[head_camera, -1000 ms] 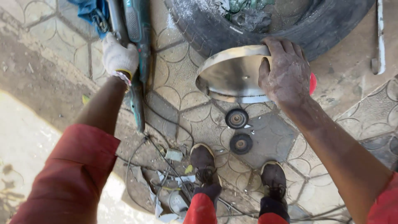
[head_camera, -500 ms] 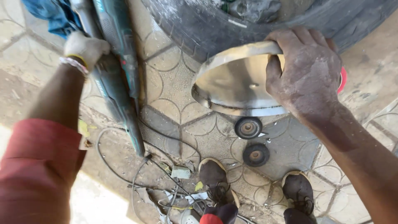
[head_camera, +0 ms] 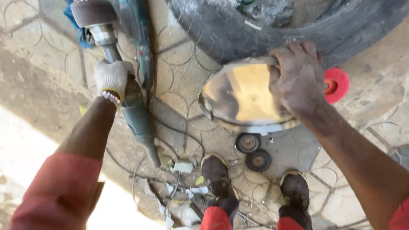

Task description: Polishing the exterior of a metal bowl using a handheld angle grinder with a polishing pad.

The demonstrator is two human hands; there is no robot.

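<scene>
The left hand (head_camera: 111,77), in a white glove, is wrapped tight around the power tool (head_camera: 121,81), whose round drum points up and away. The tool does not touch the metal pan (head_camera: 238,96), so the rubbing is not going on right now. The bare right hand (head_camera: 298,79) has its grip closed over the pan's top rim, tilting it against the big tire (head_camera: 255,25). The pan looks shiny and holds nothing. Two small wheels (head_camera: 253,151) lie on the floor just below it, with a red disc (head_camera: 336,84) to the right.
</scene>
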